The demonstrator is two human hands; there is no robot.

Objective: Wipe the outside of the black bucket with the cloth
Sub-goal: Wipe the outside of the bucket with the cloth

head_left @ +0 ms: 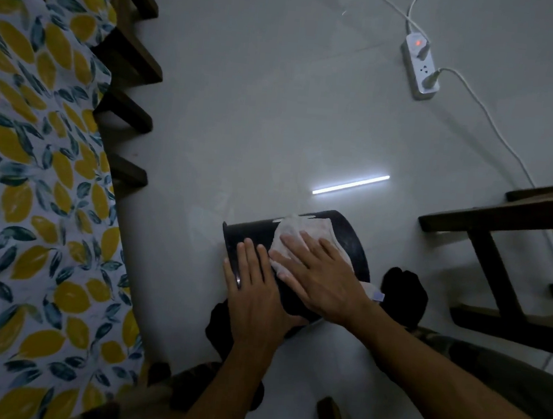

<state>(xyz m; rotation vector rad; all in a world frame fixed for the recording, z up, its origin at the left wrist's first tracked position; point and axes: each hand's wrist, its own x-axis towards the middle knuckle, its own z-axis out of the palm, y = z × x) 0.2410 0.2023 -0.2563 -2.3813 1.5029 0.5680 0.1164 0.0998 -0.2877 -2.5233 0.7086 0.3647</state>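
The black bucket (252,232) lies on its side on the pale tiled floor, low in the middle of the view. A white cloth (303,230) is spread over its upper side. My right hand (319,274) lies flat on the cloth, fingers apart, pressing it against the bucket wall. My left hand (257,292) rests palm-down on the bucket's left part near one end, fingers extended. Both hands hide much of the bucket's near side.
A bed with a lemon-print sheet (27,185) and dark wooden legs (125,113) fills the left. A dark wooden frame (500,258) stands at the right. A white power strip (419,66) with cables lies on the floor at the upper right. My dark-clad feet (403,296) flank the bucket.
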